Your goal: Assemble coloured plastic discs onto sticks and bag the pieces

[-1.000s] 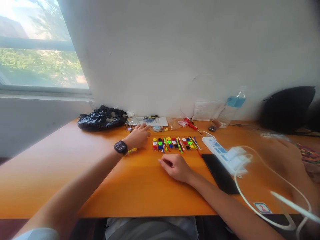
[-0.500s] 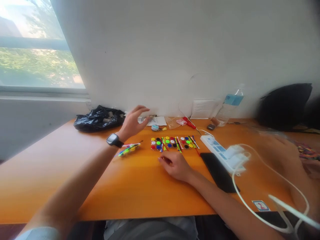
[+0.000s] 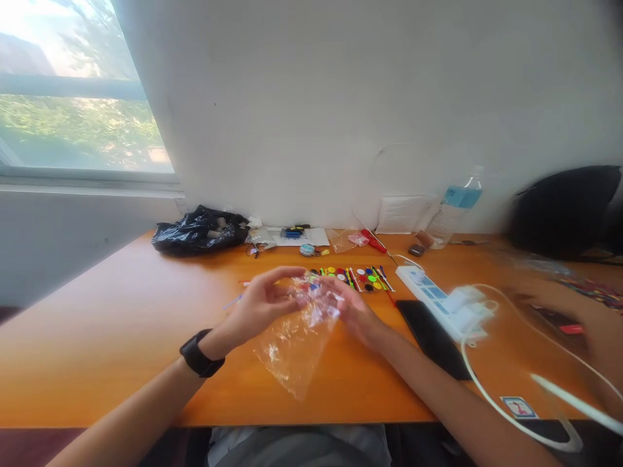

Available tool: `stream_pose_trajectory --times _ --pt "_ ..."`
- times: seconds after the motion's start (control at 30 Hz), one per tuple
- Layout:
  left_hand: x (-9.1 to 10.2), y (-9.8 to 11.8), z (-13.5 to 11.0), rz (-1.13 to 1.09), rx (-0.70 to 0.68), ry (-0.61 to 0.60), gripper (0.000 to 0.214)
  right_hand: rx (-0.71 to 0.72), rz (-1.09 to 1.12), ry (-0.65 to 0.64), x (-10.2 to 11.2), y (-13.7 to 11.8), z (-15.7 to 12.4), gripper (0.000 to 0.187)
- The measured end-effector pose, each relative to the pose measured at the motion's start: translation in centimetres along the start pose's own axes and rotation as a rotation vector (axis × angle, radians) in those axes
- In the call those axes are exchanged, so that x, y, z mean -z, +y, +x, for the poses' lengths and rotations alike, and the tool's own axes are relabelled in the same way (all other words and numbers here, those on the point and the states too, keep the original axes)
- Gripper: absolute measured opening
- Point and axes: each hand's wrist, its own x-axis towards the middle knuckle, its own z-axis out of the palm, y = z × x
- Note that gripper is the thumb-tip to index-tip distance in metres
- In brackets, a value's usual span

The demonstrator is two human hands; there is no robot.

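My left hand [image 3: 257,306] and my right hand [image 3: 354,310] are raised together over the orange table [image 3: 121,337]. Both pinch the top of a clear plastic bag [image 3: 296,340] that hangs between them. Small coloured pieces show through the bag near its mouth. Just behind my hands lie rows of coloured round chips and thin coloured sticks [image 3: 357,277]. A black watch [image 3: 198,354] is on my left wrist. A few loose sticks [image 3: 238,292] lie left of my left hand.
A black plastic bag [image 3: 198,230] and small clutter lie by the wall. A white power strip [image 3: 440,301] with cables and a black phone [image 3: 431,336] lie to the right, a water bottle [image 3: 450,211] behind. Another person's blurred hand [image 3: 584,318] is at far right.
My left hand has come back from the far clutter with a clear plastic bag. My right hand rose off the table and took hold of the bag too.
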Motion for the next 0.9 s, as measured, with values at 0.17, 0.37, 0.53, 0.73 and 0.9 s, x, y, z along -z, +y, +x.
stream_pose_trajectory --times 0.17,0.37,0.53,0.73,0.9 --pt "-0.8 -0.2 -0.7 0.022 0.028 -0.133 0.07 -0.172 -0.161 -0.001 -0.2 -1.5 -0.7 0.036" --pt "-0.3 -0.7 -1.4 0.123 0.229 -0.166 0.042 -0.203 -0.092 0.172 -0.1 -2.9 -2.4 0.036" --pt "0.8 -0.5 -1.2 0.42 0.289 -0.147 0.042 -0.283 -0.129 0.215 -0.9 -1.9 -5.3 0.06" --pt "-0.1 -0.6 -1.2 0.977 0.12 -0.12 0.038 -0.237 -0.473 0.313 -1.7 0.5 -8.1 0.069" --pt "-3.2 -2.3 -4.4 1.16 -0.172 -0.088 0.051 0.245 -1.326 0.525 -2.7 1.4 -9.5 0.062"
